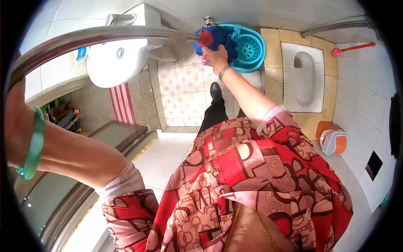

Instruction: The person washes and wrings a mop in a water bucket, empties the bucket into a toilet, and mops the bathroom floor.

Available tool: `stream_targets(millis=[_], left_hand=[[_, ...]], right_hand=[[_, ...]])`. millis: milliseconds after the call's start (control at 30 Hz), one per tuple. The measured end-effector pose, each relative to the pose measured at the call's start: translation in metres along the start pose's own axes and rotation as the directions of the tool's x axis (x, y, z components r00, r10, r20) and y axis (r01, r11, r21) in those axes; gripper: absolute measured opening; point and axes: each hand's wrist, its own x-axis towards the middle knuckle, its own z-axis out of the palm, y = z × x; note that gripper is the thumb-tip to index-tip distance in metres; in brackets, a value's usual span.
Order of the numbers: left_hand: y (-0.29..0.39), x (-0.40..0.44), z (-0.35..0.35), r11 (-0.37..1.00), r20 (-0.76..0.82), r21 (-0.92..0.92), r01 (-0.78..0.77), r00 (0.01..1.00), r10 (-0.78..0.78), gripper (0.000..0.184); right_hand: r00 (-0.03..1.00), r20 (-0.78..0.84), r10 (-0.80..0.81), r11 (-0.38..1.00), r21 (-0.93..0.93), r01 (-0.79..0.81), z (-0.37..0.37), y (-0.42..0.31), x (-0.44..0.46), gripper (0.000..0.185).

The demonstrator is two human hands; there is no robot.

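Observation:
A mop with a shiny metal pole (105, 33) stretches from the left edge across the top of the view. At the pole's raised left end, my left hand (16, 94) is closed around it, dark and partly cut off by the edge; a green bangle circles that forearm. The blue mop head (219, 37) hangs from a red socket (204, 38) against the near side of a teal bucket (261, 52). My right hand (216, 59) grips the blue strands just below the socket, its fingers partly hidden. Inside the bucket shows a round perforated wringer basket (247, 48).
A white washbasin (111, 63) stands at upper left, under the pole. Right of the bucket lies a squat toilet (304, 80) with a tiled surround. A red-handled brush (352, 49) and an orange-and-white bin (333, 142) are along the right wall. A tap (209, 20) is behind the bucket.

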Motion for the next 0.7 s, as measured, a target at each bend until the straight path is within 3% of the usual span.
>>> stream_targets(millis=[100,167,233,300,367,400,433,500,533,633,700], left_hand=[[-0.009,-0.010,0.007,0.975,-0.211,0.149,-0.163,0.958,0.193,0.038],[-0.008,0.009,-0.016,0.984,0.072,0.077,-0.158,0.986,0.153,0.035],[-0.011,0.007,-0.018,0.983,0.025,0.091,-0.157,0.987,0.156,0.035],[-0.016,0.004,-0.019,0.982,-0.025,0.112,-0.153,0.987,0.157,0.034],[-0.023,0.010,-0.012,0.979,-0.028,0.098,-0.177,0.983,0.181,0.032],[-0.028,0.016,-0.005,0.978,-0.027,0.093,-0.186,0.981,0.190,0.031],[-0.039,0.031,0.022,0.925,-0.463,0.338,-0.174,0.825,0.324,0.029],[-0.035,0.023,0.032,0.844,-0.735,0.535,-0.037,0.472,0.487,0.027],[-0.016,-0.006,0.018,0.938,-0.531,0.331,-0.100,0.802,0.273,0.025],[-0.019,-0.020,-0.004,0.961,-0.118,0.165,-0.221,0.963,0.242,0.024],[-0.020,-0.016,-0.008,0.961,-0.165,0.167,-0.220,0.955,0.247,0.023]], right_hand=[[0.994,0.022,0.103,0.995,-0.017,-0.102,-0.006,-0.010,0.009,0.032],[0.991,0.078,0.108,0.991,-0.094,-0.100,-0.021,-0.011,0.018,0.022],[0.971,0.061,0.233,0.972,-0.037,-0.231,-0.033,-0.015,0.018,0.018],[0.947,0.074,0.312,0.943,-0.147,-0.299,-0.028,-0.013,0.012,0.024],[0.969,0.073,0.237,0.956,-0.196,-0.219,-0.008,0.000,0.000,0.040],[0.983,0.037,0.177,0.952,-0.262,-0.162,0.003,0.004,-0.004,0.059],[0.984,0.038,0.176,0.953,-0.258,-0.161,0.015,0.012,-0.001,0.059],[0.941,-0.299,-0.156,0.932,-0.361,0.040,0.033,0.029,0.004,0.066],[0.915,-0.321,-0.246,0.887,-0.456,0.079,0.037,0.016,-0.007,0.061],[0.939,-0.300,-0.169,0.884,-0.468,0.009,0.032,0.037,0.021,0.056],[0.933,-0.304,-0.194,0.887,-0.461,0.034,0.031,0.051,0.035,0.048]])
